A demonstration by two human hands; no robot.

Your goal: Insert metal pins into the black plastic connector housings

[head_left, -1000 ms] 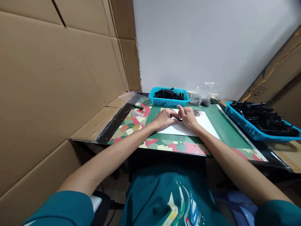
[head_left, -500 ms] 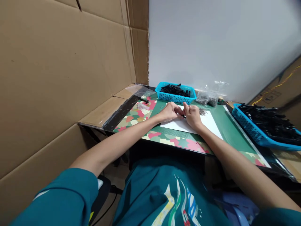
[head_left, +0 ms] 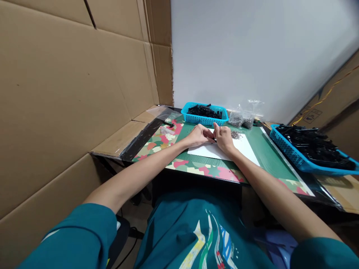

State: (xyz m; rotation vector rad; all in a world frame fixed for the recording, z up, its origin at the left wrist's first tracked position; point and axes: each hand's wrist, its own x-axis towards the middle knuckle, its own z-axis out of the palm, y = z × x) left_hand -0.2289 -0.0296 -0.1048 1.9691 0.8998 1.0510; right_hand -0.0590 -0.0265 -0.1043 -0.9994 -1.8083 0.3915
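Above a white sheet of paper point(head_left: 207, 152), my two hands meet close together. My left hand point(head_left: 198, 136) is closed, its fingers pinching a small black part point(head_left: 215, 140) that shows only in a sliver between the hands. Curled into a near fist, my right hand point(head_left: 223, 138) presses against that part from the right; whether it holds something small as well is hidden. A heap of tiny metal pieces point(head_left: 236, 135) lies on the paper just behind my right hand.
Behind my hands stands a blue basket point(head_left: 205, 120) of black parts. A larger blue basket point(head_left: 303, 161), heaped with black pieces, is at the right. Clear plastic bags point(head_left: 241, 118) lean by the wall. Cardboard point(head_left: 75, 82) walls the left side.
The view has turned slightly, so the table and baskets sit a little further left. My hands keep nearly the same pose around the small black part.
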